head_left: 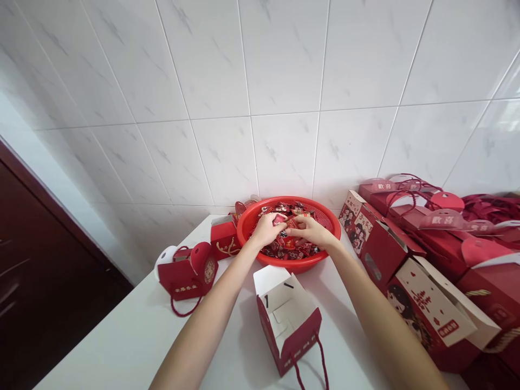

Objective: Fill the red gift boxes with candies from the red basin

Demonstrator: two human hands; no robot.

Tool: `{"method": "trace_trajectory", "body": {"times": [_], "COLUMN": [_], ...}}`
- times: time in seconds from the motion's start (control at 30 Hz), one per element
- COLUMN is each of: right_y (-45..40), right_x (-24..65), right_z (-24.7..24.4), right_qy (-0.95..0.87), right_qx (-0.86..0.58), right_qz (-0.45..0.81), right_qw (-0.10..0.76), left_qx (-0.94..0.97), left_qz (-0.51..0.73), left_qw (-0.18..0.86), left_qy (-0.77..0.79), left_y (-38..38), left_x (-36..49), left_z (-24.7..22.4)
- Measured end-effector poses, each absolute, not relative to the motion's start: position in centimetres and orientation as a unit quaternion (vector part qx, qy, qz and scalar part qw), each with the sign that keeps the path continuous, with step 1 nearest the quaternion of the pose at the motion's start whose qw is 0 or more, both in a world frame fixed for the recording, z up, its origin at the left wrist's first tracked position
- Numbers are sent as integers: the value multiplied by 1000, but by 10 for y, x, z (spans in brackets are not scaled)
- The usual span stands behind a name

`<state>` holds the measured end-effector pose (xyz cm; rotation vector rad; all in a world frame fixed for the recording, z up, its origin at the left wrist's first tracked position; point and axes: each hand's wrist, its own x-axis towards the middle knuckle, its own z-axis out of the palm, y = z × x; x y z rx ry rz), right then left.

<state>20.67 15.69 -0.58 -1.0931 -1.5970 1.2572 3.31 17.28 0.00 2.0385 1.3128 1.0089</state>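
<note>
Reaching into one basket (pixel 298 265): two hands (pixel 266 229) (pixel 312 232), left apparently holding one sweet (pixel 279 219).

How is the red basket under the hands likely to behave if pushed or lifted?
The red basket looks wide and low, so it would probably slide rather than tip. Its perforated wall looks like thin plastic and may flex a little. The small wrapped pieces seem to lie loose in it, so they might shift if it tilts.

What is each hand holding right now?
Left hand: closed on a pink wrapped piece.
Right hand: curled over the red basket; grip can't be told.
</note>
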Motion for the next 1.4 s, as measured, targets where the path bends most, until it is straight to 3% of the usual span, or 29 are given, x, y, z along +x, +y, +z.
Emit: {"method": "trace_trajectory", "body": {"times": [0.13,0.27,0.4,0.67,0.83,0.9,1.0,1.1,1.27,1.4], "right_y": [157,158,156,157,155,155,158,164,172,172], "right_x": [209,209,209,210,212,214,216,218,220,219], "right_z": [-4,-3,-2,-2,-1,-2,-5,-9,-13,-13], "right_qy": [-588,-537,-519,-511,-510,-499,-488,-471,-439,-422], "right_qx": [-434,-464,-486,-499,-480,-472,-473,-476,-460,-454], "right_qz": [511,478,463,414,403,402,390,374,384,399], "right_qw": [452,517,530,565,590,605,621,642,669,675], "left_qx": [730,713,698,722,763,810,872,866,837,814], "left_qz": [389,367,338,335,308,252,73,-65,-148,-170], "left_qw": [264,343,391,341,200,186,230,219,93,61], "left_qy": [496,490,495,500,532,495,425,445,519,552], "left_y": [172,169,167,171,169,167,164,161,158,159], "left_x": [34,37,37,37,37,38,42,48,57,60], "left_z": [1,1,2,0,0,2,4,7,15,14]}}
